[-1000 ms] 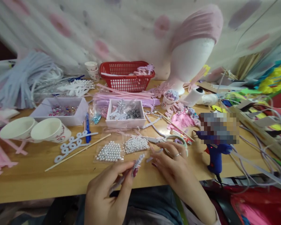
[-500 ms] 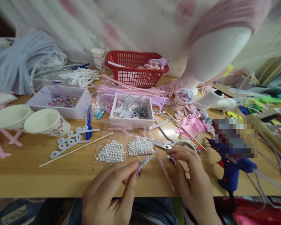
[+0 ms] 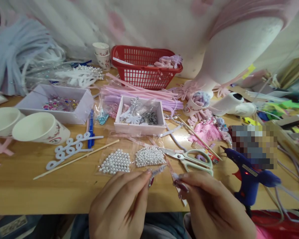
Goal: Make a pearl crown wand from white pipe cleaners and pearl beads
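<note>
Two hands work just over the table [image 3: 72, 196], fingertips near each other but apart. The left hand [image 3: 121, 202] has thumb and forefinger closed on a pale, twisted stem [image 3: 158, 170], its free end jutting toward the other hand. The right hand [image 3: 214, 202] pinches a small pale bit [image 3: 175, 176] between its fingertips; how far that runs behind the fingers I cannot tell. Both pieces are on the near side of the pearls [image 3: 150, 156] and scissors [image 3: 196, 160].

The stem looks very light and soft-skinned, probably bendable, so it should take a curve without breaking; a pinch close to the free end seems surest. The bit, being so small, could easily slip, and wants fingertips only.

The glue gun [image 3: 248, 187] bears a pale label [image 3: 249, 169], too small to read. The nearer cup [image 3: 57, 133] shows reddish print, with no legible words.
</note>
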Available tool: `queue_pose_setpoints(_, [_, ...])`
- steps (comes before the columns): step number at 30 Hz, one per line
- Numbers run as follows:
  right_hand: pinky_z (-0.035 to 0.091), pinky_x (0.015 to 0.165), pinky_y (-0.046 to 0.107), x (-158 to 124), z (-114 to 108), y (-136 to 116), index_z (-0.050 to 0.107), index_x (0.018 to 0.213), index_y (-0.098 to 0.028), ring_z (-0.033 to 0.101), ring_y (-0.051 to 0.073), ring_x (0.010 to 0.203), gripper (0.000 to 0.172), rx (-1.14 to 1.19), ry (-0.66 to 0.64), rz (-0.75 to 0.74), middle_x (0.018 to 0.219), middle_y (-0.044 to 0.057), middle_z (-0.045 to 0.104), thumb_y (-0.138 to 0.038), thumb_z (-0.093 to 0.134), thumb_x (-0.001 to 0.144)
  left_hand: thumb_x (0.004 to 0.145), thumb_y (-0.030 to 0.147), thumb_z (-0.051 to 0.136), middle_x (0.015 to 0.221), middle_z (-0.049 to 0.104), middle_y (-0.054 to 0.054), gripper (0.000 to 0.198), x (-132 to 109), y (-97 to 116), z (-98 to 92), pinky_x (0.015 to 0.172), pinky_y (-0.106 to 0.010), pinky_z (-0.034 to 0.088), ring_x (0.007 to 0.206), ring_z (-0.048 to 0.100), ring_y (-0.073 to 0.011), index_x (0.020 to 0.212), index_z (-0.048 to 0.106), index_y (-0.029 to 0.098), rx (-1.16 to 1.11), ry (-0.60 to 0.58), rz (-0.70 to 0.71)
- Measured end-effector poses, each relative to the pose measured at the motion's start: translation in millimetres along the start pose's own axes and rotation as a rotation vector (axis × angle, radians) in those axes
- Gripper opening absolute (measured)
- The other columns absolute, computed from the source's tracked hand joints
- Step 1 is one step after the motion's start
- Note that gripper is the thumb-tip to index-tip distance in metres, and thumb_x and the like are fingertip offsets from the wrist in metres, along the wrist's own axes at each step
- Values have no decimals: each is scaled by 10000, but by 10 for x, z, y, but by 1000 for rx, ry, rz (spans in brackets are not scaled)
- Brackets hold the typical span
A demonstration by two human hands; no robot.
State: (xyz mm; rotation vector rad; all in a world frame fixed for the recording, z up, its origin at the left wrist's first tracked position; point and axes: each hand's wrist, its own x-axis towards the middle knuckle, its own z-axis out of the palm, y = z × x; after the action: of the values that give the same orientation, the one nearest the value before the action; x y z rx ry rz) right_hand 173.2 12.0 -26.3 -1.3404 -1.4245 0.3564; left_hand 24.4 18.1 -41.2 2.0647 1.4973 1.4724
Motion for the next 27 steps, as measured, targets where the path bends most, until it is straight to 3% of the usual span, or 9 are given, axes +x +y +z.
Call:
queue_pose_setpoints(5, [533,631,287,-5,17,20,625,979,-230,621,178,765,233,117,-65,-3,805,46,636,-32,533,896,816,-17,646,846,763,-10,256,-28,23,14,754,-252,588,754,718,-138,965,707,181,-13,19,-41])
queue_pose_setpoints(14, [505,687,257,-14,66,16,610,1026,-233,592,163,847,308,187,-114,34,892,41,614,15,501,879,808,-4,664,859,769,5,262,-53,58,22,769,-226,585,777,722,-126,977,713,191,-16,30,-68])
queue_pose_setpoints(27, [537,680,226,-54,51,100,616,1034,-245,616,123,738,276,177,-141,84,879,8,640,-27,542,880,804,-4,665,866,770,-14,245,-45,71,52,761,-209,594,772,730,-125,968,714,171,-27,32,-47])
